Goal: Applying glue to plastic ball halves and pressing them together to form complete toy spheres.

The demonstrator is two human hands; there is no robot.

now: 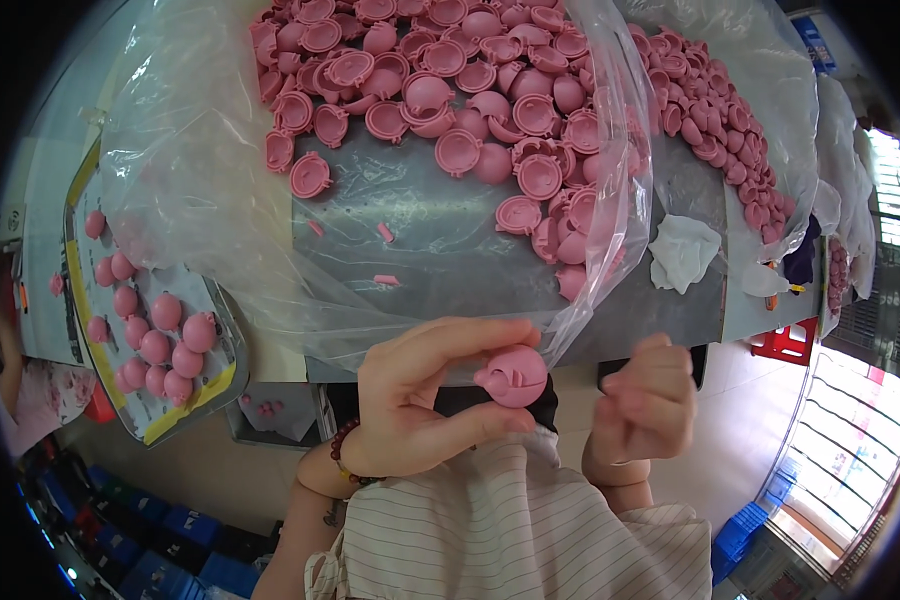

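From the head, a wide fisheye is peering down close over left hand [398, 405], right hand [648, 402] and desk [686, 318].

The ball [515, 380] and shells [457, 152] are pink, the bench [685, 312] grey. The tray [195, 295] is white with yellow bands, the cloth [683, 254] white, some crates [192, 524] blue. The shirt [560, 520] is cream with thin dark stripes, and the bracelet [339, 452] dark red with yellow.

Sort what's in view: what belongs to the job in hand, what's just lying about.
Likely the job:
- pink ball in the left hand
- loose pink half-shells
- clear plastic bag
- pink balls on the yellow-edged tray

Probably lying about:
- crumpled white cloth
- blue crates
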